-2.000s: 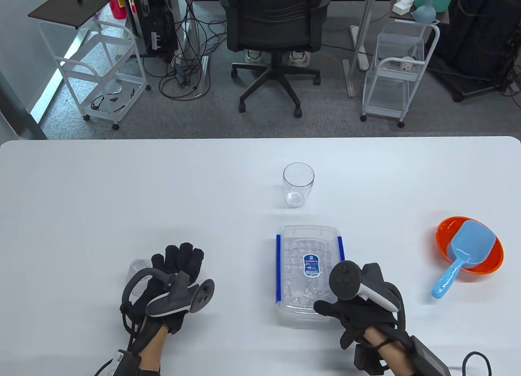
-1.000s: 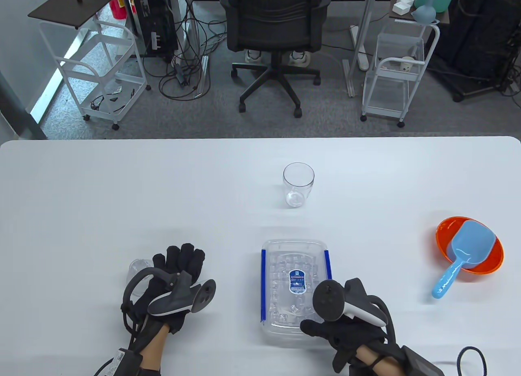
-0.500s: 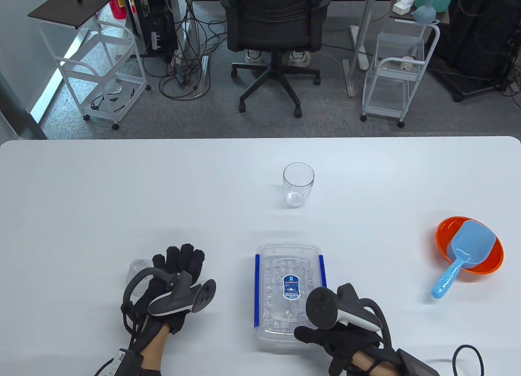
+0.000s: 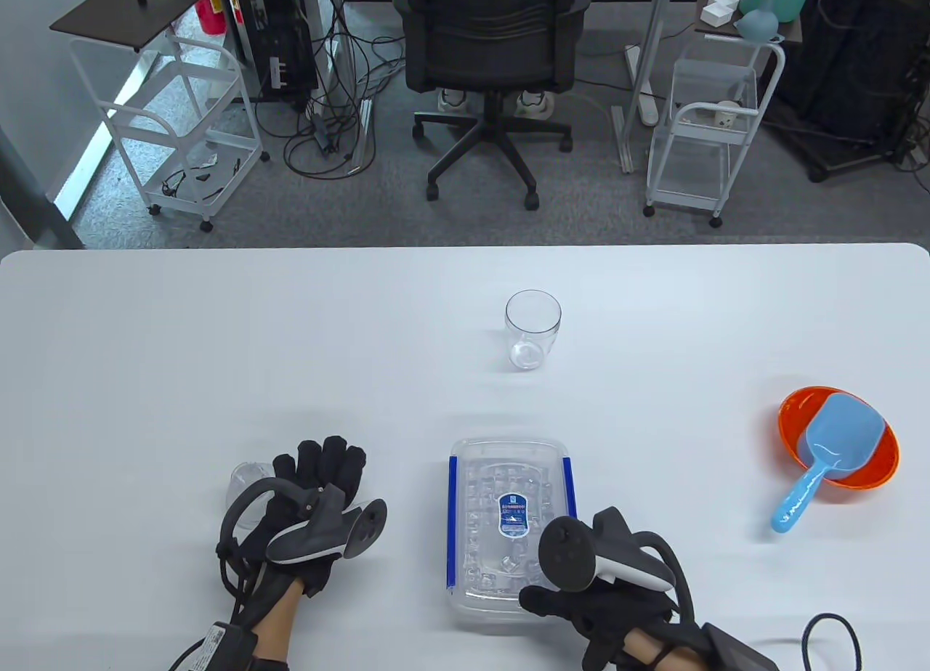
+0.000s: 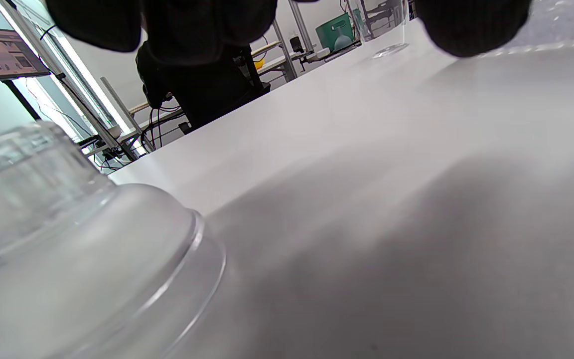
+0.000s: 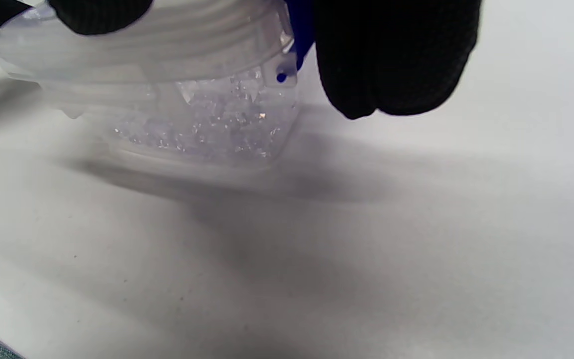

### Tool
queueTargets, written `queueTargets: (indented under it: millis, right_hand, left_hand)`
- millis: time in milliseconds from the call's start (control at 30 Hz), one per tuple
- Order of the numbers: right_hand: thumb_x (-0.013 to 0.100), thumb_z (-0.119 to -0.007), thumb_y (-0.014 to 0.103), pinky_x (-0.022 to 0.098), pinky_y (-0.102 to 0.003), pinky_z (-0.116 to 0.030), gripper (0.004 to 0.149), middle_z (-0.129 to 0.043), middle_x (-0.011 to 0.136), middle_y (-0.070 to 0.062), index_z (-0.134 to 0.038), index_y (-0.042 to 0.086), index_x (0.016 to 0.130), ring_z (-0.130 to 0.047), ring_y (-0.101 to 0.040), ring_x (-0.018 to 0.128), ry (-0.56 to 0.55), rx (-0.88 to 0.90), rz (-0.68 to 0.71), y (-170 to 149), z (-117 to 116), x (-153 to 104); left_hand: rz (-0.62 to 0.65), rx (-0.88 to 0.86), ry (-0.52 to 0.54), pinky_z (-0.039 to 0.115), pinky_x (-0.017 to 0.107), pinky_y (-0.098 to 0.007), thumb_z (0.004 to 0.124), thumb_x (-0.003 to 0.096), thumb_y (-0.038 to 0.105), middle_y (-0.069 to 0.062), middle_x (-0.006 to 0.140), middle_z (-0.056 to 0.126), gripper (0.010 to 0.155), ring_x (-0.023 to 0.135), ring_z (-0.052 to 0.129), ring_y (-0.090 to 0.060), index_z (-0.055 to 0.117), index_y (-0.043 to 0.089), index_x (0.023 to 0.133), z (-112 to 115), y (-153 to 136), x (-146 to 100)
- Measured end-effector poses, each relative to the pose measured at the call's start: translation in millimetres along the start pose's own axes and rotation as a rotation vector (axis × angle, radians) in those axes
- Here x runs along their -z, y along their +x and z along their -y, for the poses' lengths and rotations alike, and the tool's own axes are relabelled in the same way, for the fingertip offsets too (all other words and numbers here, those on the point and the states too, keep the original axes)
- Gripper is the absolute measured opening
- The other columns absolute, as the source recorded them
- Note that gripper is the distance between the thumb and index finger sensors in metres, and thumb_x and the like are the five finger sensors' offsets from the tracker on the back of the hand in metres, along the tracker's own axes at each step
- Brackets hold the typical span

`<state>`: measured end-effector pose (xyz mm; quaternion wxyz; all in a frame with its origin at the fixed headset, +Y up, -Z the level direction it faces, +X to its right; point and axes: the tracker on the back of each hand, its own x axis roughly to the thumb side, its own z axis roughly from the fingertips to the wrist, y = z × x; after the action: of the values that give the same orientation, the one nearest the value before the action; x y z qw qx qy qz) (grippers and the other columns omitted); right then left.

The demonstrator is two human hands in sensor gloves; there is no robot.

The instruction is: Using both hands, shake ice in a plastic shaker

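Observation:
A clear plastic cup [image 4: 532, 330] stands upright and empty at the table's middle. A clear domed shaker lid [image 4: 243, 482] sits on the table just left of my left hand [image 4: 320, 468], which rests open on the table without holding it; the lid fills the lower left of the left wrist view [image 5: 68, 259]. My right hand [image 4: 574, 591] grips the near right corner of a clear lidded ice box [image 4: 505, 511] with blue side clips. In the right wrist view my fingers [image 6: 391, 60] lie over the box's lid edge, and ice [image 6: 202, 119] shows inside.
An orange bowl [image 4: 872, 475] holding a blue scoop [image 4: 828, 453] sits at the right edge of the table. A black cable [image 4: 835, 635] loops at the near right corner. The white table [image 4: 218, 337] stretches bare to the far edge.
My right hand has dragged the ice box toward the near edge and to the left. My left hand and the lid have not moved.

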<state>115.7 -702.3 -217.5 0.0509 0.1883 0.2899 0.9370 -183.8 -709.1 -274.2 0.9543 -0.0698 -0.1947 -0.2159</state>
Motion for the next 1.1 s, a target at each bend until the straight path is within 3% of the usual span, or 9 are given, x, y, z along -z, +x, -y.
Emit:
queueTargets:
  millis: [400,600,667,733,867,967,1067,1100]
  right_hand:
    - [0.056,-0.056,0.055,0.045,-0.049,-0.085,0.093,-0.062,0.081,-0.044,-0.015,-0.021,0.093,-0.091,-0.046,0.066,0.003,-0.002,0.015,1.9,-0.8,0.2]
    - [0.057,-0.053,0.056,0.044,-0.056,-0.083,0.091,-0.064,0.088,-0.042,-0.016,-0.014,0.103,-0.090,-0.052,0.067,0.011,0.171,-0.001,-14.4,9.2,-7.7]
    - [0.058,-0.052,0.057,0.044,-0.055,-0.083,0.092,-0.064,0.089,-0.043,-0.014,-0.013,0.104,-0.090,-0.052,0.067,-0.019,0.272,-0.001,-26.7,15.2,-8.5]
    - [0.058,-0.052,0.056,0.044,-0.055,-0.083,0.092,-0.064,0.089,-0.042,-0.014,-0.013,0.104,-0.091,-0.050,0.066,-0.036,0.378,-0.004,-41.4,22.9,-9.7]
    - [0.060,-0.052,0.053,0.047,-0.056,-0.080,0.087,-0.060,0.094,-0.043,-0.016,-0.012,0.106,-0.087,-0.052,0.070,-0.134,0.561,-0.064,-63.8,31.4,-5.3]
    - [0.061,-0.052,0.049,0.047,-0.056,-0.080,0.082,-0.060,0.095,-0.042,-0.023,-0.014,0.106,-0.087,-0.051,0.071,-0.232,0.634,-0.140,-77.1,29.4,11.8]
    - [0.062,-0.051,0.045,0.046,-0.054,-0.082,0.076,-0.064,0.093,-0.040,-0.030,-0.014,0.105,-0.089,-0.049,0.069,-0.165,0.689,-0.149,-77.1,16.1,27.0]
    - [0.062,-0.051,0.045,0.046,-0.053,-0.082,0.075,-0.065,0.093,-0.039,-0.032,-0.013,0.105,-0.090,-0.048,0.069,-0.131,0.711,-0.136,-75.8,9.0,31.4]
  left_hand:
    - [-0.005,0.000,-0.002,0.051,0.073,-0.069,0.062,0.0552,0.060,-0.027,0.121,0.027,0.091,0.110,0.047,-0.054,0.012,0.006,0.110,0.0,-0.2,-0.3]
    - [-0.035,-0.045,0.014,0.052,0.073,-0.069,0.060,0.0557,0.060,-0.029,0.121,0.025,0.092,0.109,0.047,-0.055,0.010,0.006,0.110,-3.3,-4.7,-3.3]
    - [-0.087,-0.092,0.074,0.051,0.073,-0.067,0.059,0.0570,0.059,-0.033,0.118,0.017,0.092,0.108,0.040,-0.059,0.008,0.003,0.109,-8.9,-6.7,-5.7]
    - [-0.131,-0.147,0.208,0.055,0.073,-0.063,0.058,0.0575,0.059,-0.034,0.117,0.017,0.091,0.106,0.043,-0.058,0.011,0.001,0.109,-19.7,-7.0,-10.9]
    - [-0.145,-0.306,0.340,0.064,0.069,-0.058,0.056,0.0592,0.059,-0.035,0.117,0.029,0.087,0.103,0.055,-0.056,0.020,-0.001,0.111,-34.0,2.9,-13.7]
    - [-0.093,-0.481,0.285,0.071,0.065,-0.053,0.050,0.0621,0.056,-0.036,0.115,0.043,0.080,0.098,0.066,-0.054,0.029,-0.003,0.111,-37.0,21.3,-1.1]
    - [-0.122,-0.657,0.199,0.085,0.046,-0.041,0.044,0.0642,0.047,-0.033,0.095,0.082,0.066,0.071,0.098,-0.041,0.062,-0.005,0.102,-33.9,38.8,9.7]
    - [-0.103,-0.740,0.149,0.087,0.042,-0.039,0.043,0.0642,0.046,-0.031,0.090,0.087,0.066,0.066,0.101,-0.038,0.067,-0.004,0.099,-30.8,44.8,12.9]
